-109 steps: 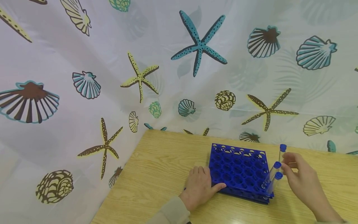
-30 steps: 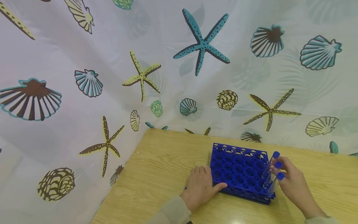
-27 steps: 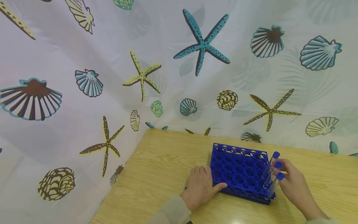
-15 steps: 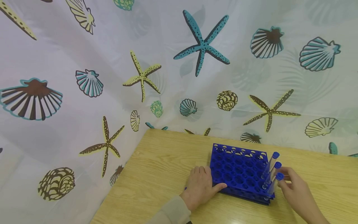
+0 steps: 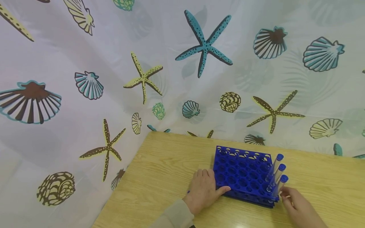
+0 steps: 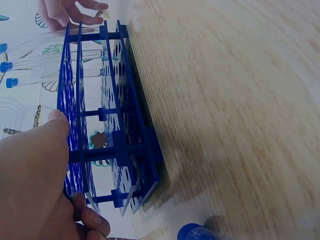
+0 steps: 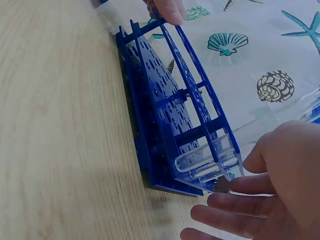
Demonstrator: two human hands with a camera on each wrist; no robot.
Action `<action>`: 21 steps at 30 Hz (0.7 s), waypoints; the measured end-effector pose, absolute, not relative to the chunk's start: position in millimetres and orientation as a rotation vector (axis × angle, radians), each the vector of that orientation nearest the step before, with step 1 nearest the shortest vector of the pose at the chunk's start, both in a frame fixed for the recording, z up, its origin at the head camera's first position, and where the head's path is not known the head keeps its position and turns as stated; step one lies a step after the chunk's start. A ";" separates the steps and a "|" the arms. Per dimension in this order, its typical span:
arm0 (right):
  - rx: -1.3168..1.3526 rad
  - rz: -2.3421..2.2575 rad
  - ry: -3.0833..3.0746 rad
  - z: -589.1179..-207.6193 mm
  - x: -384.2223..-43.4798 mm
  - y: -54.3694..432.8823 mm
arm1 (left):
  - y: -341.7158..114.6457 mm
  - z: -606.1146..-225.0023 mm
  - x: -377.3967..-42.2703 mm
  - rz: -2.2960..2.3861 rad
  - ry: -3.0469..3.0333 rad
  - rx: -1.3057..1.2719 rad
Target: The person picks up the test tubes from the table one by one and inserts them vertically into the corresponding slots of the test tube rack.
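A blue test tube rack [image 5: 248,196] stands on the table. My left hand [image 5: 202,190] grips its left end, the thumb on the top near edge and the fingers curled round the side. Three clear test tubes with blue caps lean in holes along the right end: a back one [image 5: 279,156], a middle one [image 5: 282,167] and a front one [image 5: 284,179]. My right hand [image 5: 299,205] is beside the front tube, holding nothing. In the right wrist view its fingers [image 7: 235,205] are spread and loosely bent near the rack's end.
Another blue-capped tube [image 6: 192,232] lies on the wooden table [image 5: 165,158] near my left hand, mostly hidden in the head view. A white curtain [image 5: 159,38] with starfish and shells rises along the table's back and left edges.
My right hand held the back test tube beside the rack; that tube now stands in a hole. The hand has let go and drawn forward. My left hand stays on the rack.
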State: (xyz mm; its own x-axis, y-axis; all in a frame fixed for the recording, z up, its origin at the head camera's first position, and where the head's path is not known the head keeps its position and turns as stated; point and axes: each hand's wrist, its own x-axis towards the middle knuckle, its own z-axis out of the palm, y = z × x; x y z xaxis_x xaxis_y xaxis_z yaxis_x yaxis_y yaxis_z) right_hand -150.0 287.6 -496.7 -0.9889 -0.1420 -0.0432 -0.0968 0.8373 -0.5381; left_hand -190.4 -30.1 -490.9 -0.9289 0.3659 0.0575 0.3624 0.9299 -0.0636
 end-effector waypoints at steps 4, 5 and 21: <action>-0.187 -0.808 2.879 -498.7 -146.0 285.2 | -30.1 -491.2 -190.4 0.092 -3.007 -0.571; -0.190 -0.805 2.861 -498.7 -145.3 284.5 | -30.2 -491.4 -190.4 0.100 -3.005 -0.571; -0.132 -0.564 2.925 -490.7 -143.3 267.2 | -29.6 -491.9 -189.9 0.100 -2.989 -0.564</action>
